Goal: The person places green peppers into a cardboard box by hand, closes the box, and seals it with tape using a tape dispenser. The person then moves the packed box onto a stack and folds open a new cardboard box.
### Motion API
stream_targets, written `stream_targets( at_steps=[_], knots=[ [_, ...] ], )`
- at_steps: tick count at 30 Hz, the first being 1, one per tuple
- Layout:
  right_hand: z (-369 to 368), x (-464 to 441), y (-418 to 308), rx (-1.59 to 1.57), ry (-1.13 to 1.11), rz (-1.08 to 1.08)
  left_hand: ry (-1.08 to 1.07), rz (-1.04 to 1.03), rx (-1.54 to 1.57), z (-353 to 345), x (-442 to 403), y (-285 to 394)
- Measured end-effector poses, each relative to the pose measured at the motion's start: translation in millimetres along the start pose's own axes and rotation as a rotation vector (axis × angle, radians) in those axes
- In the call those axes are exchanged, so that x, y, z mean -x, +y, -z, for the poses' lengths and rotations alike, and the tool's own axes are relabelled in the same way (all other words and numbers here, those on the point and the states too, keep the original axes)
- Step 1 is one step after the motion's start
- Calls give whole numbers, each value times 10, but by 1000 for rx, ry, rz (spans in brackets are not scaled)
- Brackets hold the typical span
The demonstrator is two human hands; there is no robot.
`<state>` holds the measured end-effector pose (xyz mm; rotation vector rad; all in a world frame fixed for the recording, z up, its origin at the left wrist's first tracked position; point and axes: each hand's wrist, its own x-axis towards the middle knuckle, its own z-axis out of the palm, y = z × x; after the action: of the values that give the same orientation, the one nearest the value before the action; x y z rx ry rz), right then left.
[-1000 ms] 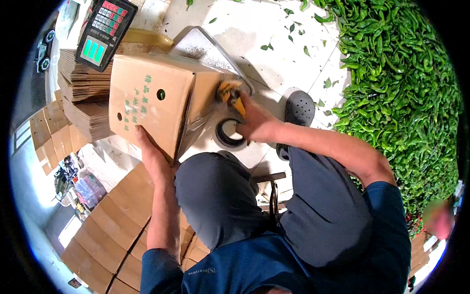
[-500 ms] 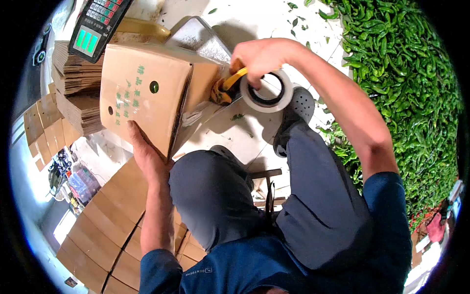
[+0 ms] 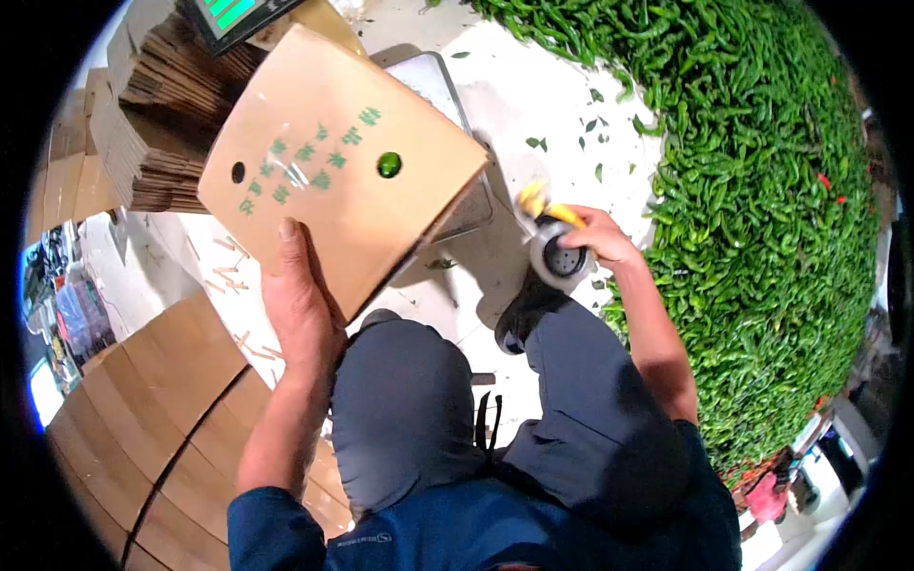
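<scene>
A cardboard box (image 3: 333, 214) with green printed characters and two round holes sits tilted in front of me, above the metal weighing platform (image 3: 476, 205). Something green shows through the right-hand hole. My left hand (image 3: 300, 309) grips the box's near corner, thumb on the printed face and the other fingers hidden underneath. Off to the right, my right hand (image 3: 605, 240) is closed on a tape dispenser (image 3: 554, 255) with a yellow handle and a large roll of tape. The dispenser is apart from the box, and its head is blurred.
A large heap of green peppers (image 3: 752, 209) spreads along the right. Folded cardboard (image 3: 157, 143) is stacked at upper left, beside a scale display (image 3: 228, 14). More cardboard boxes (image 3: 162, 390) stand at lower left. Loose leaves and small sticks (image 3: 226, 278) lie on the floor.
My right hand has drawn the tape dispenser away from the box's side, rightward and toward me. The box has turned, showing more of its printed face; my left hand still holds it.
</scene>
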<state>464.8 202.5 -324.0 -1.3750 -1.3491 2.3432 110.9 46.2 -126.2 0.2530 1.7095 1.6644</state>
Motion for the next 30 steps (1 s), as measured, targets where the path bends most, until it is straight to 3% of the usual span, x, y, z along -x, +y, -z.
stream_targets(
  at_steps=[1, 2, 5, 9, 11, 15, 16, 18, 20, 21, 23, 28, 30],
  knots=[
    [60, -16, 0, -221, 152, -39, 6, 15, 6, -15, 9, 20],
    [81, -113, 7, -218, 271, 21, 10, 29, 13, -50, 30, 57],
    [171, -540, -47, -253, 283, 31, 28, 4, -35, -50, 42, 66],
    [-25, -1064, -543, 86, 273, 87, -28, -28, -197, 120, 10, 7],
    [-81, -1298, -735, 76, 283, 77, -50, -39, -296, 183, -18, -2],
    [8, -1744, -583, 360, 352, 102, -6, -129, -375, 82, 7, 92],
    [7, -1723, -564, 746, 446, 86, -9, -128, -289, 46, 28, 115],
    [107, -1783, -547, 613, 423, 92, -30, -83, -207, 22, 61, 190],
    [-133, -1647, -891, 207, 331, 138, -37, -91, -121, 14, 39, 140],
    [-687, -1206, -1506, 340, 224, 117, -46, -153, -134, 58, -3, 55],
    [-1002, -1106, -1813, 359, 104, 84, -2, -148, -160, 64, 10, 46],
    [-1403, -1367, -1803, 271, 24, -17, 55, -83, -248, 363, 139, 101],
    [-1571, -1456, -1719, 196, 41, -57, 49, -107, -143, 659, 215, 51]
  ],
)
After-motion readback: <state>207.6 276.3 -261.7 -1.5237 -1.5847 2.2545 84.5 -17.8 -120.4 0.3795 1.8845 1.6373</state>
